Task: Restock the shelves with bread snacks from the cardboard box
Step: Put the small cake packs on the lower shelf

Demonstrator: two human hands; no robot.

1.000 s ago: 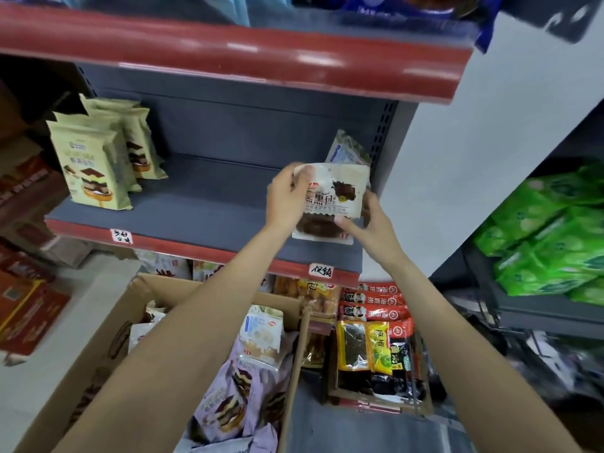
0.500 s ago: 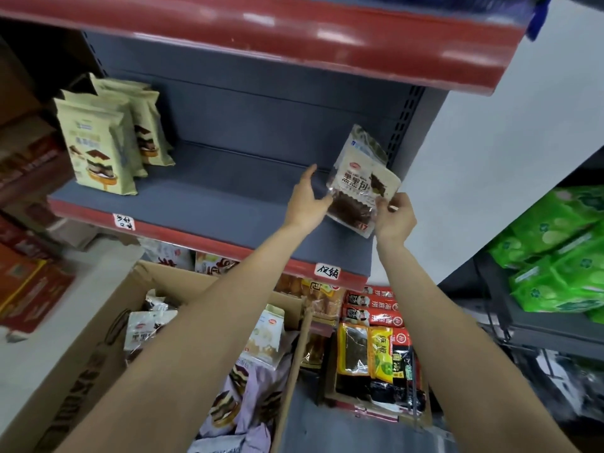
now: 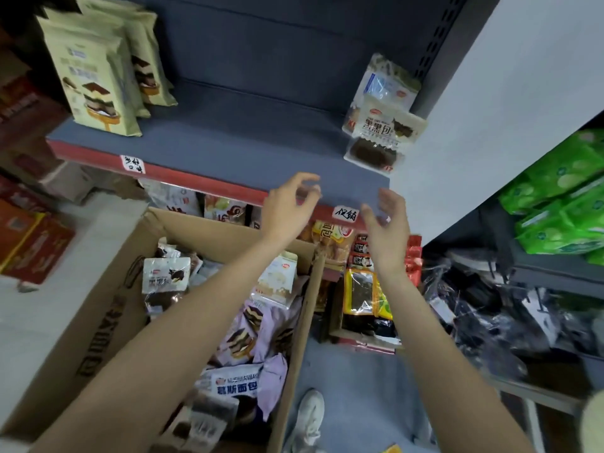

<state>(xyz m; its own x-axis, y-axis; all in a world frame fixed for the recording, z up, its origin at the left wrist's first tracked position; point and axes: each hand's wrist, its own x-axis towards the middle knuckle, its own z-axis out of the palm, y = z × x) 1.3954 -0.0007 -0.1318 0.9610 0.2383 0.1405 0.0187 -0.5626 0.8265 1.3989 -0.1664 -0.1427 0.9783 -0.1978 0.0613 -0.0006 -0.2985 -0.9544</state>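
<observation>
A white pack of dark bread (image 3: 380, 138) leans at the right end of the grey shelf (image 3: 228, 148), in front of another pack (image 3: 387, 85) by the back panel. My left hand (image 3: 289, 204) and my right hand (image 3: 387, 220) hover empty below the shelf's front edge, fingers relaxed. Under them stands the open cardboard box (image 3: 108, 305) with several bread packs, among them a white dark-bread pack (image 3: 165, 276) and purple layered-cake packs (image 3: 248, 335).
Beige cake bags (image 3: 94, 80) stand at the shelf's left end. Snack packs (image 3: 362, 289) fill the lower shelf to the right of the box. Green bags (image 3: 562, 197) lie on a rack at right. Red cartons (image 3: 26, 243) sit at left. My white shoe (image 3: 310, 416) is on the floor.
Both hands let go of the dark bread pack, which now leans on the shelf's right end. They drew back toward me and down, and my view tilted down toward the box.
</observation>
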